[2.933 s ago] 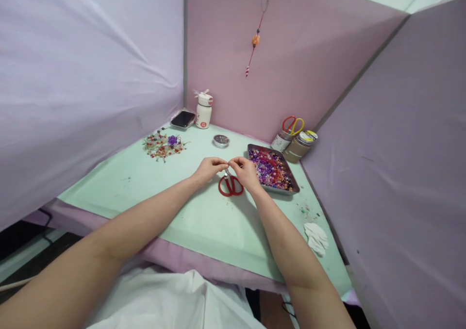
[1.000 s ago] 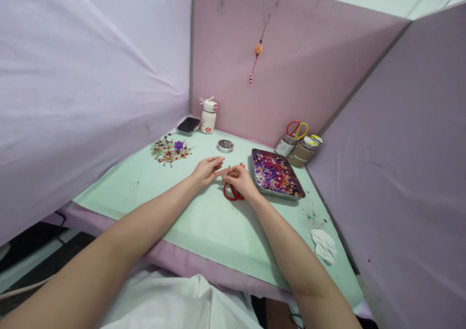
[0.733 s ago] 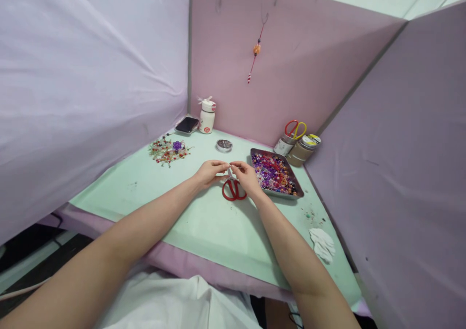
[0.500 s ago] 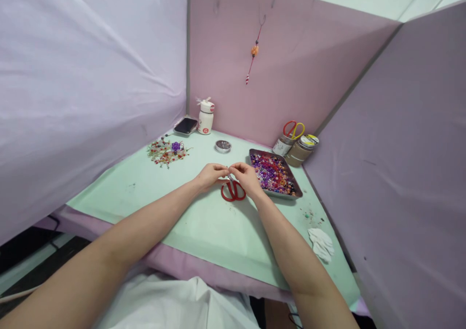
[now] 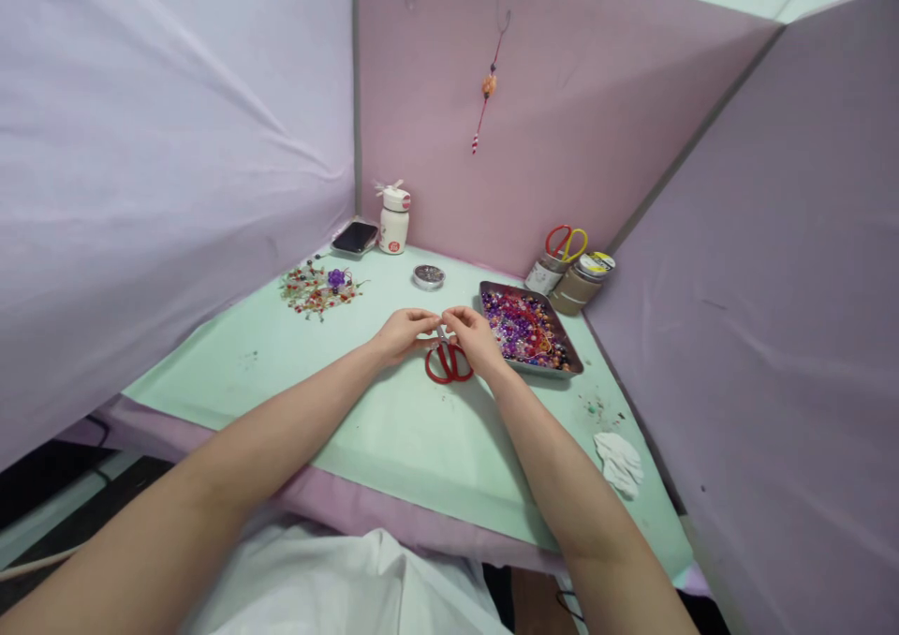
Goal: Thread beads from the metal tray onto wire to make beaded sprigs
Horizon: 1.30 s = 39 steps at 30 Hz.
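Note:
My left hand (image 5: 405, 334) and my right hand (image 5: 473, 333) meet fingertip to fingertip over the middle of the green-covered table (image 5: 407, 429). Both are closed in a pinch, and whatever lies between the fingers is too small to make out. Just below the fingertips are red-handled scissors (image 5: 436, 367), lying on the table with their blades partly hidden under the hands. To the right of my right hand sits a metal tray (image 5: 544, 373) of purple, red and orange beads (image 5: 523, 329).
A beaded pile (image 5: 316, 293) lies left, near a phone (image 5: 355, 237) and white bottle (image 5: 394, 221). A round case (image 5: 428, 277) stands behind the hands. Two jars (image 5: 582, 284) (image 5: 545, 274), one holding scissors, stand back right. White cloth (image 5: 619, 465) lies right; a beaded string (image 5: 489, 85) hangs behind.
The whole view has shifted slightly. My hands stay pinched together above the scissors, with only a slight change at the fingertips.

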Motion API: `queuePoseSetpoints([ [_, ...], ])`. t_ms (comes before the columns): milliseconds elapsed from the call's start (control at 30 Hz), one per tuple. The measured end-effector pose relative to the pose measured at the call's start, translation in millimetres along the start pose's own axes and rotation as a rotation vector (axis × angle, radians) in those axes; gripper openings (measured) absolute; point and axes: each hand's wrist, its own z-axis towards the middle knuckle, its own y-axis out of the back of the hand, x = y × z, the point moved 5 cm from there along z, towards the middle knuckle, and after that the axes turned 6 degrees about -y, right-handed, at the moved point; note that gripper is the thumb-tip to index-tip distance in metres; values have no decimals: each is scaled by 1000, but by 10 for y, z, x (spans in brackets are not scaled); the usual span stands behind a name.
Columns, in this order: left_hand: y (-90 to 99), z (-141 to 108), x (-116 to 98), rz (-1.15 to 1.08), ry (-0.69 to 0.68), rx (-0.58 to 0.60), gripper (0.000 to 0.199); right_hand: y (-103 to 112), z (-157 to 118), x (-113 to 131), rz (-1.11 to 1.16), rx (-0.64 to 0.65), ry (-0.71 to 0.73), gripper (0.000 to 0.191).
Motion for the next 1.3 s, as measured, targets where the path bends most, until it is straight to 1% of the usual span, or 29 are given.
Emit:
queuePoseSetpoints([
  [133,115,37,-49,-116,5,-119,19,-83,-35,-34,-47,78,-85,28],
  [233,192,76,-32,-191,30,-174,18,-156,-74,-61,-62,140,-96,33],
  [333,226,104,3,-250,40,-183,16,-174,-90,-89,-56,143,-86,34],
  [467,238,106,30,-278,58,-194,16,-154,-93,-119,-56,116,-121,37],
  [700,210,77,8,-255,62,-198,18,-144,-90,-131,-61,94,-113,35],
  [933,181,58,-8,-215,74,-203,21,-143,-82,-145,-78,106,-114,36],
  [1133,142,32,-20,-126,65,-159,25,-124,-94,-80,-149,63,-100,31],
  [1200,107,26,-30,-83,37,-98,26,-81,-79,-26,-208,-2,-52,29],
  [1300,35,11,-31,2,6,2,29,-12,-54,78,-245,-95,74,25],
])
